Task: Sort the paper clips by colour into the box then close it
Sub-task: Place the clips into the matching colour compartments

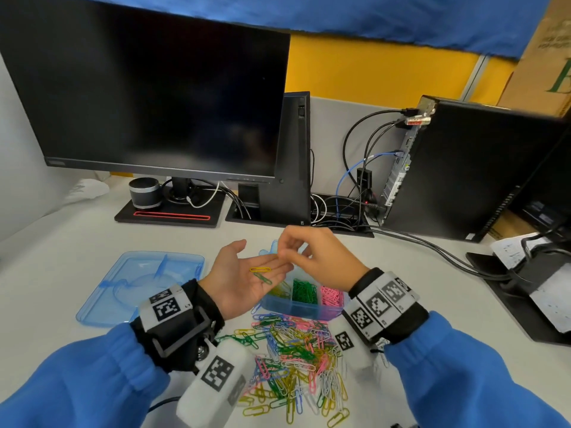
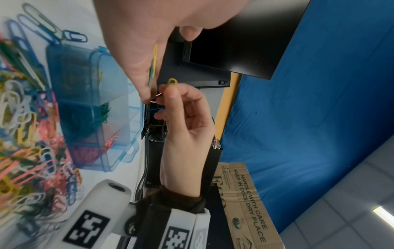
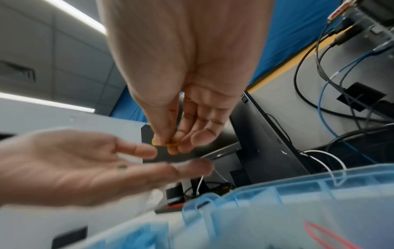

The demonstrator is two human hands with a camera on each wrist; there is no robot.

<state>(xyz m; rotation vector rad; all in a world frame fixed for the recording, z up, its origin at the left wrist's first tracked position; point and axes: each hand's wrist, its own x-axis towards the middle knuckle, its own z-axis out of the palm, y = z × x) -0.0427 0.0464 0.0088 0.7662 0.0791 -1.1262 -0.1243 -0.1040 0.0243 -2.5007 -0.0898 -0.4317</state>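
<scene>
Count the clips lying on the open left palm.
2: a yellow clip across the left hand near the fingers, and a green clip just below it. Others may be hidden.

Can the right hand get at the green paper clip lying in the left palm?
Probably yes. The green paper clip lies uncovered on the open left hand, and the right hand hovers just beside it, though its grip already pinches a yellow clip.
</scene>
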